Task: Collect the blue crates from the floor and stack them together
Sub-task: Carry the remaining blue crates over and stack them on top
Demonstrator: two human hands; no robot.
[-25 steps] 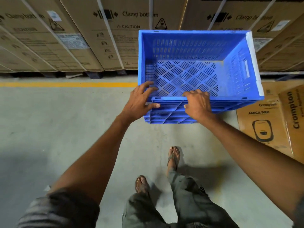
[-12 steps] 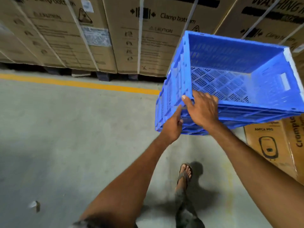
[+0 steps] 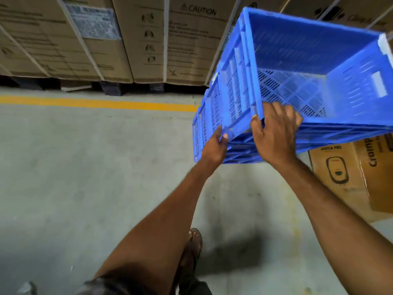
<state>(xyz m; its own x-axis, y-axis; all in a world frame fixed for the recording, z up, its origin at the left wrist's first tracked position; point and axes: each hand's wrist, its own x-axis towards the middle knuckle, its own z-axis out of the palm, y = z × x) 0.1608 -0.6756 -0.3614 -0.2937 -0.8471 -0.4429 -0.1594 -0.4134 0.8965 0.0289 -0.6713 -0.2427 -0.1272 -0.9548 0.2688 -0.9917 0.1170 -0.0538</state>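
Gripping the near corner of the blue crate (image 3: 297, 67), you hold it up off the floor at the upper right of the head view, tilted so its open top faces you and its slotted bottom shows inside. Your left hand (image 3: 214, 145) reaches up from below with the arm nearly straight, fingers wrapped around the lower edge of the crate's left side wall, thumb pressed against the ribbing. Your right hand (image 3: 276, 133) comes in from the right, forearm angled upward, fingers curled over the near rim and hooked into the crate, palm flat on the outer wall. Both hands close firmly on the crate, just beside each other at that corner.

Behind the crate stands a row of strapped cardboard cartons (image 3: 148, 39) on dark pallets, one printed CAUTION. A yellow line (image 3: 95, 103) runs along the concrete floor (image 3: 85, 177) in front of them. To the right, below the crate, sits a smaller printed box (image 3: 336, 171). Your sandalled foot (image 3: 194, 243) shows between your arms.
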